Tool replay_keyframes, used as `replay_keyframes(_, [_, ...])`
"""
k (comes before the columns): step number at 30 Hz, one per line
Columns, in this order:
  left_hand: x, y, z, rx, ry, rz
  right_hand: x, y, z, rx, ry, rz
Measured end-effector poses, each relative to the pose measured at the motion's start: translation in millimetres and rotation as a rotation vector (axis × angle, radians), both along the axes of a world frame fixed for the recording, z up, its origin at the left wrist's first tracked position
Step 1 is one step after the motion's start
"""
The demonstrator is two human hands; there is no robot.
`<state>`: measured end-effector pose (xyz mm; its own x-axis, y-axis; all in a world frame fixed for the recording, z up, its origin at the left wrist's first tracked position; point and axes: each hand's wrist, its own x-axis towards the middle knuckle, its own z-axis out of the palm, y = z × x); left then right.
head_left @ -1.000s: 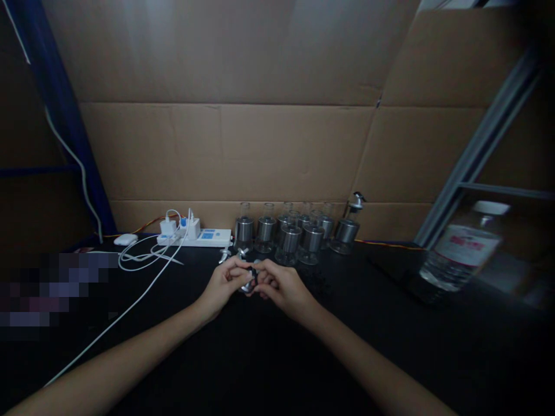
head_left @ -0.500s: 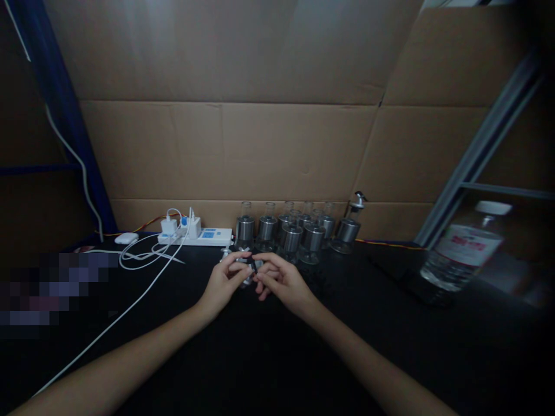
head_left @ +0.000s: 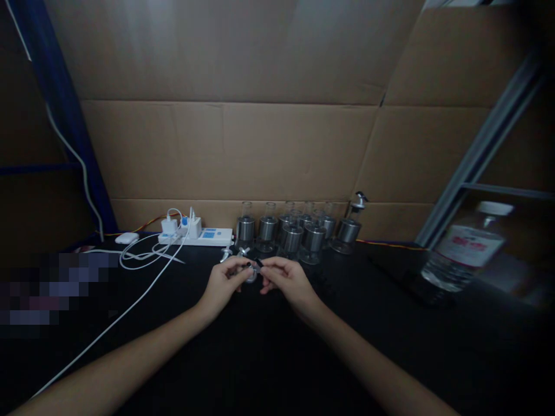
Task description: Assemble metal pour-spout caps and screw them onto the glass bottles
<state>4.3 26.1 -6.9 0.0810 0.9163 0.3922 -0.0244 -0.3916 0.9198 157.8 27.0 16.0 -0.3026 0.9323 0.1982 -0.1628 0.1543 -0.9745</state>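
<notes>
Between finger and thumb, my left hand (head_left: 224, 284) holds a small silver pourer spout (head_left: 250, 275), partly covered by the fingers. My right hand (head_left: 289, 282) pinches a small black piece (head_left: 259, 263) close beside the spout; its exact kind is too small to make out. Two more silver spouts (head_left: 243, 252) lie on the black table just beyond my left hand. Behind the hands stand several glass bottles with steel sleeves (head_left: 292, 236) and bare necks. The rightmost sleeved bottle (head_left: 348, 229) has a silver spout with a black lever on top.
At the back left sits a white power strip (head_left: 217, 236) with chargers and looped white cables (head_left: 143, 254). A large water bottle (head_left: 466, 248) stands at the right. Small dark pieces (head_left: 323, 284) lie right of my right hand, hard to see. A cardboard wall (head_left: 277, 150) closes the back.
My hands have drawn slightly apart and lower. The black piece now sits in the right fingers, angled beside the silver spout. The loose spouts behind show more clearly.
</notes>
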Motion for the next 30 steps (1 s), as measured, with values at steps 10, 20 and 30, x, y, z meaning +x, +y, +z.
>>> replay_keyframes(10, [1.2,0.4,-1.8,-0.019,-0.064,-0.037,0.3,-5.0,5.2,-0.148,0.142,0.077])
replay_keyframes(20, [0.9,-5.0,4.9,0.075,-0.036,-0.058,2.7,-2.4,4.3,-0.164,0.049,0.076])
replay_keyframes(30, [0.7,-2.5,1.4,0.001,-0.112,-0.152,4.7,0.4,4.7,-0.031,-0.019,-0.021])
